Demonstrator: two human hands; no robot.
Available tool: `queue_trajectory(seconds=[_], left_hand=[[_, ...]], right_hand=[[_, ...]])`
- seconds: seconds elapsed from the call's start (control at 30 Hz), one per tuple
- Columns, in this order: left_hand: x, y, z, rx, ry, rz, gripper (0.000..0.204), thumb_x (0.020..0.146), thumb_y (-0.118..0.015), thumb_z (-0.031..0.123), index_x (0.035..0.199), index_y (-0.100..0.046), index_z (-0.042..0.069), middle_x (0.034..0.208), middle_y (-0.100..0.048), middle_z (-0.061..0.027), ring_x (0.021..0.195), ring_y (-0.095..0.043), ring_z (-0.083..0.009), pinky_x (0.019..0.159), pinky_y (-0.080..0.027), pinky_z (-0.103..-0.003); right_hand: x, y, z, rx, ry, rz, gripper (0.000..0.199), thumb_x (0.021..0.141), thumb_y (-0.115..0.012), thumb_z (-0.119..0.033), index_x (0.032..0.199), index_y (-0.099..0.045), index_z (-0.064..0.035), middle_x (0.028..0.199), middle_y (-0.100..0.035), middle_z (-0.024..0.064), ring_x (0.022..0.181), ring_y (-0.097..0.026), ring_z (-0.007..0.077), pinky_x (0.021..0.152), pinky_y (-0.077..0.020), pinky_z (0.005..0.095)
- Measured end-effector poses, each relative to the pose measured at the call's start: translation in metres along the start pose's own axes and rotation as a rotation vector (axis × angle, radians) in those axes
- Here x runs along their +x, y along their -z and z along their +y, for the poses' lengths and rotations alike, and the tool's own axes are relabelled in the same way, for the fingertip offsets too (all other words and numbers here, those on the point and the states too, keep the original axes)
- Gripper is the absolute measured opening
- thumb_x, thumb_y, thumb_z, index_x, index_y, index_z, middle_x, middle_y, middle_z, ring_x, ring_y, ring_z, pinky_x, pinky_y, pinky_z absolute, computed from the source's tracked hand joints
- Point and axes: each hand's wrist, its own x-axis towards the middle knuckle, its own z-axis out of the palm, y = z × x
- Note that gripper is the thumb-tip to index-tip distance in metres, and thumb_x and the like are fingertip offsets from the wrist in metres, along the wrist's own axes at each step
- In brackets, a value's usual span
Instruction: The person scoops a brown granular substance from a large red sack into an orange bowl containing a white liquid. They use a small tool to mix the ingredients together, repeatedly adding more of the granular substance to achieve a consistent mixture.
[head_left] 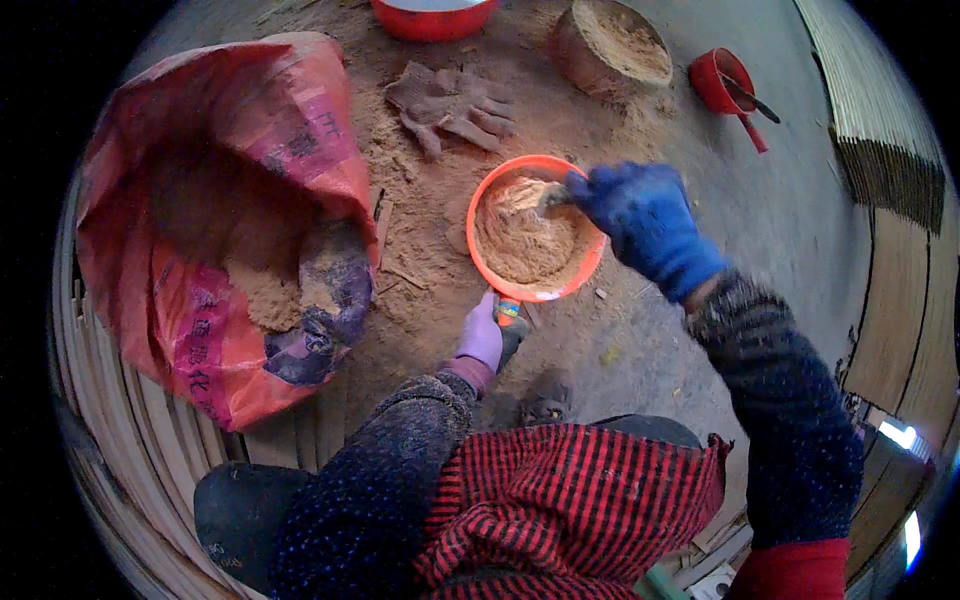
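Note:
In the middle, an orange round dipper (536,295) holds a thick, pale-tan paste (525,240), with lighter streaks near the top. My left hand (482,336), in a lilac glove, is closed around the dipper's handle at its near side. My right hand (640,222), in a blue glove, is closed above the dipper's right rim. From its fingers a grey metal tool, like a scraper blade (553,200), reaches into the paste; its handle is hidden by the glove.
On the left stands an open red woven sack (225,90) with tan powder (262,300) inside. Ahead lie a worn glove (455,105), a red basin (435,22), a powder-filled tub (590,60) and a red dipper (715,80) with a dark-handled tool. Stacked boards (890,310) line the right.

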Motion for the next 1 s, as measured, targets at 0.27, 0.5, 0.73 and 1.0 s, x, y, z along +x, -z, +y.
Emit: queue_trajectory(seconds=[0.27, 0.5, 0.73, 1.0], left_hand=[[-0.002, -0.005, 0.018, -0.032, 0.054, -0.031, 0.044, 0.076, -0.066, 0.005, 0.118, -0.056, 0.003, 0.086, -0.062, -0.0037, 0.069, -0.054, -0.0106, 0.062, -0.047, -0.028], [0.000, -0.004, 0.007, 0.103, 0.060, 0.004, 0.046, 0.076, -0.067, 0.004, 0.120, -0.054, 0.003, 0.085, -0.061, -0.0045, 0.070, -0.054, -0.0104, 0.062, -0.047, -0.028], [0.001, -0.003, 0.011, 0.033, -0.006, -0.001, 0.045, 0.076, -0.066, 0.004, 0.119, -0.054, 0.001, 0.086, -0.061, -0.0053, 0.070, -0.054, -0.0113, 0.063, -0.047, -0.028], [-0.002, 0.000, 0.020, 0.120, 0.084, -0.037, 0.048, 0.076, -0.069, 0.006, 0.122, -0.053, 0.002, 0.089, -0.062, -0.0056, 0.072, -0.054, -0.0124, 0.065, -0.047, -0.028]], right_hand=[[0.028, -0.019, 0.048, -0.174, 0.059, -0.147, 0.027, 0.077, -0.060, -0.014, 0.103, -0.064, -0.0196, 0.084, -0.063, 0.0031, 0.072, -0.063, 0.0253, 0.056, -0.0483, 0.0415], [-0.062, -0.035, 0.003, 0.084, -0.553, -0.506, 0.023, 0.082, -0.060, -0.020, 0.105, -0.065, -0.0166, 0.086, -0.067, 0.0115, 0.071, -0.066, 0.0316, 0.059, -0.0496, 0.0427], [-0.079, -0.034, -0.067, 1.388, -1.314, -0.562, 0.029, 0.089, -0.061, -0.030, 0.095, -0.067, -0.0019, 0.070, -0.065, 0.0069, 0.059, -0.062, 0.0165, 0.054, -0.0480, 0.0293], [-0.046, 0.003, -0.053, 1.520, -1.382, -0.339, 0.030, 0.087, -0.064, -0.030, 0.098, -0.066, -0.0027, 0.076, -0.063, 0.0035, 0.060, -0.057, 0.0076, 0.048, -0.0382, 0.0195]])
